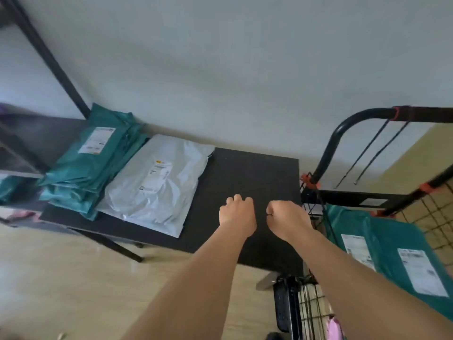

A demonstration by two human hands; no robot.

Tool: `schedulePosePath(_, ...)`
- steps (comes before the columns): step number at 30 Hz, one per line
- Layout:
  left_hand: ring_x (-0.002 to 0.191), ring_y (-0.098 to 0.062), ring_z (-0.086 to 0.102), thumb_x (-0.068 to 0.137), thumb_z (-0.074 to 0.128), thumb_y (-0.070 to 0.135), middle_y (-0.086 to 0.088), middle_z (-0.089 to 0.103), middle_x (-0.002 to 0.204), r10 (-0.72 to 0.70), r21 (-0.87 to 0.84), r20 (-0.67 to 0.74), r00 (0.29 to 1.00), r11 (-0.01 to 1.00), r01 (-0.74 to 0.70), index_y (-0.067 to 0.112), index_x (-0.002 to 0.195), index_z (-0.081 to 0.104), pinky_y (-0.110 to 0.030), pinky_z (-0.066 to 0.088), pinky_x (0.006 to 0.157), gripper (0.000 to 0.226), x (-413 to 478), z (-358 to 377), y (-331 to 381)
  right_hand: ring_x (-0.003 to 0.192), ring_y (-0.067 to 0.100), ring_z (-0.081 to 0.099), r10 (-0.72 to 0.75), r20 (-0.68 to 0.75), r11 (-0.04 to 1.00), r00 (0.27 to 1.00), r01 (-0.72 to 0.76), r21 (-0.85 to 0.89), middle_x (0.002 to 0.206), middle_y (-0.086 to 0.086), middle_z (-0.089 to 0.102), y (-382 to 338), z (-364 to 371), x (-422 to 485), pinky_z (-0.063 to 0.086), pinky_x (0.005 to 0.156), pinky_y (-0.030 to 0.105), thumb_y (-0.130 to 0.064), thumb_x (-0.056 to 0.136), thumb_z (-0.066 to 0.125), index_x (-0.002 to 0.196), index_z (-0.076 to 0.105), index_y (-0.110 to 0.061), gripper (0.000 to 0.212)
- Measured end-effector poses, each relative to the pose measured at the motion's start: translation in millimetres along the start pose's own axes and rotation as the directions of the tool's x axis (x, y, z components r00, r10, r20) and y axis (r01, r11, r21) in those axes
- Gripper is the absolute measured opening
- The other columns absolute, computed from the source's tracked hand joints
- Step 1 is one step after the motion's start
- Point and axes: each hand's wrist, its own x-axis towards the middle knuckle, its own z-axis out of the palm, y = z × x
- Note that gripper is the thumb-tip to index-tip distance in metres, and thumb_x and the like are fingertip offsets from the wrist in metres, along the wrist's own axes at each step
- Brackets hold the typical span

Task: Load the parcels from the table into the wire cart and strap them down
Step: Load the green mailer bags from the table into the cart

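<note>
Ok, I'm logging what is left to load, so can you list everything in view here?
table: one, black, centre, against the wall
teal parcels: one stack, count unclear, on the table's left end
grey parcel: one, on the table beside the teal stack
wire cart: one, black with orange-red clips, right of the table
loaded parcels: teal, two labels showing, in the cart
straps: two, dark, hanging from the cart handle
shelf frame: one, black, far left
hands: left hand and right hand, bare, fingers curled, above the table, holding nothing
</note>
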Motion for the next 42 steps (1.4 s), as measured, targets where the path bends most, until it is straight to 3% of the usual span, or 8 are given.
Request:
schedulePosePath(6, 0.122, -0.030, 0.044, 0.092, 0.053, 0.017, -0.012, 0.045, 0.130, -0.109, -0.042, -0.037, 0.993, 0.993, 0.107, 0.014, 0.132, 0.046, -0.040, 0.043, 0.093, 0.040, -28, -14, -111, 0.092, 0.019, 0.061, -0.097, 0.061, 0.994, 0.993, 0.099, -0.036, 0.102, -0.001, 0.063, -110, 11, 2, 0.054, 0.083, 0.037, -0.023, 0.097, 0.051, 0.110, 0.061, -0.023, 0.017)
schedulePosePath(18, 0.120, -0.027, 0.045, 0.091, 0.052, 0.013, -0.008, 0.046, 0.127, -0.325, -0.135, -0.104, 0.940, 0.941, 0.311, 0.016, 0.130, 0.047, -0.035, 0.042, 0.084, 0.039, -79, -23, -296, 0.100, 0.023, 0.062, -0.288, 0.034, 0.955, 0.957, 0.290, -0.070, 0.111, 0.001, 0.066, -293, 54, -3, 0.049, 0.077, 0.033, -0.021, 0.095, 0.050, 0.113, 0.063, -0.018, 0.023)
schedulePosePath(22, 0.119, -0.028, 0.045, 0.091, 0.051, 0.012, -0.009, 0.046, 0.129, -0.398, -0.180, -0.123, 0.909, 0.910, 0.374, 0.015, 0.130, 0.048, -0.036, 0.043, 0.084, 0.039, -91, -27, -336, 0.104, 0.023, 0.059, -0.327, 0.028, 0.945, 0.945, 0.327, -0.022, 0.116, -0.001, 0.063, -337, 61, 2, 0.040, 0.074, 0.029, -0.022, 0.094, 0.049, 0.117, 0.061, -0.024, 0.026)
schedulePosePath(29, 0.114, -0.029, 0.046, 0.090, 0.049, 0.010, -0.010, 0.047, 0.121, -0.482, -0.234, -0.156, 0.862, 0.866, 0.442, 0.013, 0.124, 0.048, -0.038, 0.043, 0.084, 0.034, -83, -44, -388, 0.104, 0.025, 0.061, -0.345, -0.005, 0.936, 0.938, 0.345, 0.075, 0.116, 0.000, 0.066, -398, 60, 30, 0.047, 0.079, 0.031, -0.020, 0.092, 0.052, 0.120, 0.060, -0.023, 0.029)
schedulePosePath(32, 0.111, -0.029, 0.047, 0.090, 0.047, 0.009, -0.009, 0.047, 0.119, -0.496, -0.227, -0.165, 0.852, 0.860, 0.457, 0.013, 0.124, 0.047, -0.035, 0.040, 0.077, 0.034, -66, -53, -410, 0.097, 0.024, 0.060, -0.357, -0.024, 0.927, 0.934, 0.357, 0.117, 0.115, 0.001, 0.066, -419, 57, 54, 0.048, 0.076, 0.032, -0.020, 0.092, 0.053, 0.118, 0.059, -0.022, 0.027)
schedulePosePath(35, 0.112, -0.029, 0.048, 0.090, 0.046, 0.010, -0.009, 0.047, 0.120, -0.511, -0.230, -0.161, 0.845, 0.851, 0.471, 0.013, 0.124, 0.047, -0.035, 0.041, 0.076, 0.034, -43, -66, -430, 0.108, 0.023, 0.059, -0.379, -0.034, 0.910, 0.925, 0.379, 0.167, 0.123, 0.000, 0.062, -436, 51, 83, 0.048, 0.081, 0.032, -0.020, 0.093, 0.054, 0.129, 0.055, -0.022, 0.036)
schedulePosePath(42, 0.105, -0.028, 0.048, 0.086, 0.048, 0.004, -0.009, 0.048, 0.115, -0.513, -0.258, -0.226, 0.828, 0.851, 0.457, 0.013, 0.110, 0.049, -0.034, 0.039, 0.070, 0.026, 28, -105, -463, 0.113, 0.023, 0.057, -0.314, -0.019, 0.907, 0.949, 0.305, 0.289, 0.129, 0.001, 0.059, -465, 34, 161, 0.045, 0.081, 0.030, -0.023, 0.092, 0.058, 0.136, 0.050, -0.019, 0.044)
